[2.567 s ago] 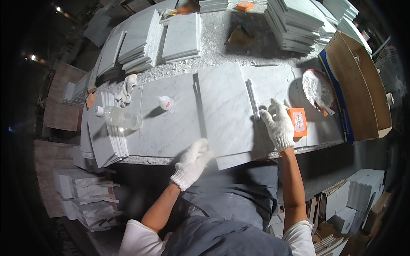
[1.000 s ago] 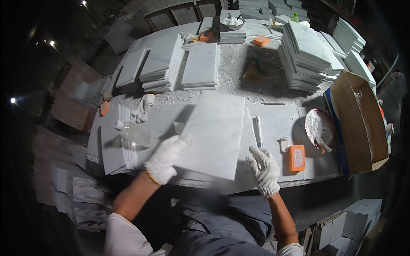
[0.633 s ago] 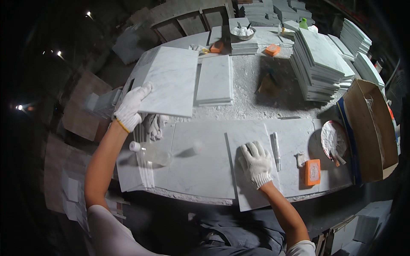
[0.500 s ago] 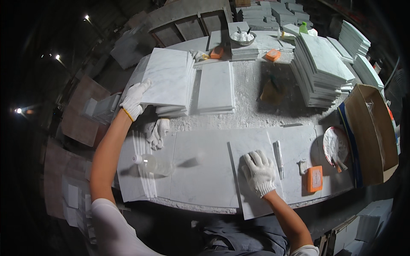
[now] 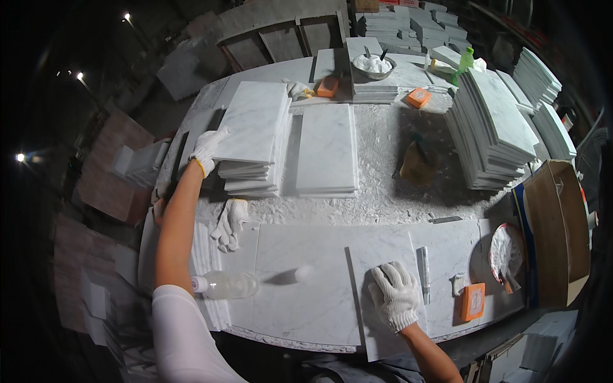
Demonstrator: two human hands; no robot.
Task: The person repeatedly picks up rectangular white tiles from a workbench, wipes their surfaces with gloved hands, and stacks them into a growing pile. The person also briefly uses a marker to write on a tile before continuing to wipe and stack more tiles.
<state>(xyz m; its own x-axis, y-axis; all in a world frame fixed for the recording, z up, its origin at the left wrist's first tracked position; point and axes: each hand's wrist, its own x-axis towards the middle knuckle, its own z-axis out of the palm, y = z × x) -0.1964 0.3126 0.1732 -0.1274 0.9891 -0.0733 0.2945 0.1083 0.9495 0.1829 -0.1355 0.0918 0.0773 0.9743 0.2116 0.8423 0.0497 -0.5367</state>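
Observation:
Both my hands wear white knitted gloves. At the far left, my left hand [image 5: 211,148] is closed on the left edge of the top white marble tile [image 5: 254,121] of a stack. That tile juts out to the left over the ones below. My right hand [image 5: 393,296] lies flat, fingers stretched, on a single marble tile [image 5: 378,329] that reaches past the table's near edge. A slim silvery tube-like item [image 5: 425,274] lies to the right of this hand. Beside the first stack is a lower pile of marble tiles [image 5: 326,148].
A clear bottle [image 5: 233,285] lies on its side near spare gloves [image 5: 230,225]. Rightward are an orange box [image 5: 473,302], a plate of white paste [image 5: 506,254] and an open carton [image 5: 554,236]. A tall tile stack [image 5: 495,131] and a bowl of white paste [image 5: 373,66] stand farther back.
The whole view has tilted, so the table sits lower in the picture. My left hand stays at the top tile's left edge, and my right hand still rests on its tile.

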